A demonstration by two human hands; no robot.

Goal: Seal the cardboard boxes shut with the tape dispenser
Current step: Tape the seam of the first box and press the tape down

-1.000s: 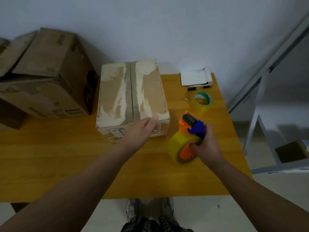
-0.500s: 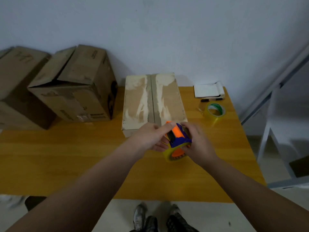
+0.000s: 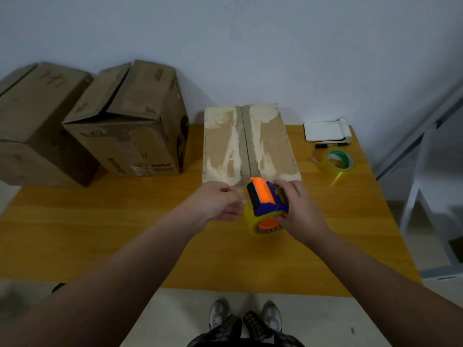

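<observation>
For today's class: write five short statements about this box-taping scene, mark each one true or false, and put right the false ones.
1. The right hand grips the tape dispenser. True.
2. The tape dispenser is at the far end of the flat box. False: it is at the box's near edge.
3. A spare roll of tape lies on the table, right of the flat box. True.
4. The two larger cardboard boxes stand right of the flat box. False: they stand to its left.
5. A white notepad lies near the table's far right corner. True.
</observation>
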